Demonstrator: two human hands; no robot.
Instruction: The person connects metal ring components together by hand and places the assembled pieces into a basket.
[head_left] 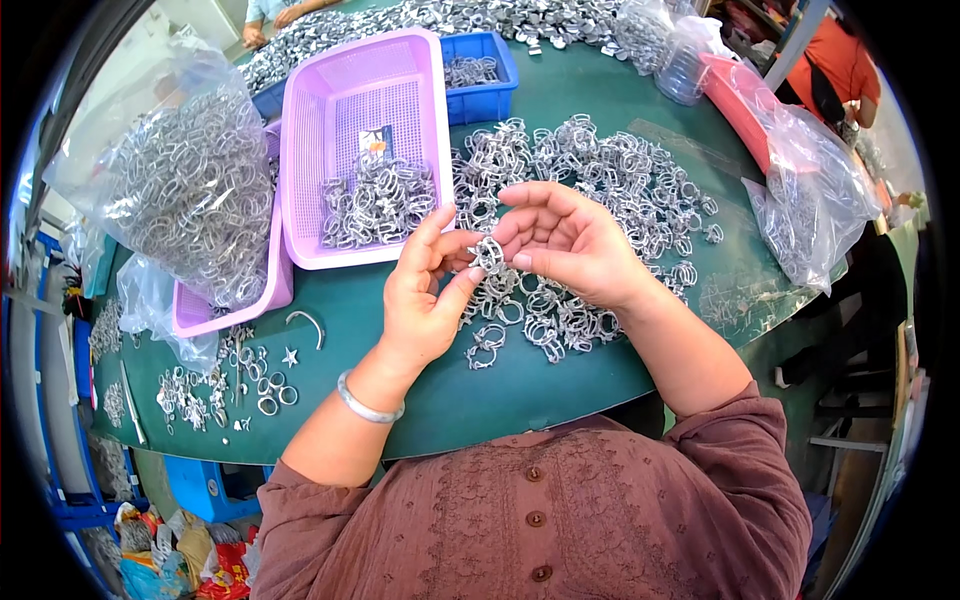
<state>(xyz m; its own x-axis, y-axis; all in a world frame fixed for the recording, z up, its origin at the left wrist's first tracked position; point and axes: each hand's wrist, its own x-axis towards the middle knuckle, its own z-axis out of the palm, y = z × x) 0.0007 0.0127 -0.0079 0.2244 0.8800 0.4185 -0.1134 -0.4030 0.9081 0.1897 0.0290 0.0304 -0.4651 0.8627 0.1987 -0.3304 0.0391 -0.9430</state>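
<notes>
Between the thumb and fingers of my left hand [425, 285] is a small silver-grey metal ring [487, 255] with a decorated top. My right hand [570, 245] is just to the right of it, fingers loosely curved and thumb apart from them. Its fingertips come close to the ring; whether they touch it I cannot tell. Under and beyond my hands spreads a loose pile of similar metal rings [620, 180] on the green tabletop [480, 410]. To the left of the pile, a tilted purple plastic basket [300, 150] holds more rings and a small printed card [375, 140].
A large clear bag [190, 190] full of rings sits in another purple basket [235, 315] at left. Loose rings and small pieces [265, 385] lie near the left edge. Behind stand a blue bin [490, 100] and a long metal heap [400, 35]. Other people work nearby.
</notes>
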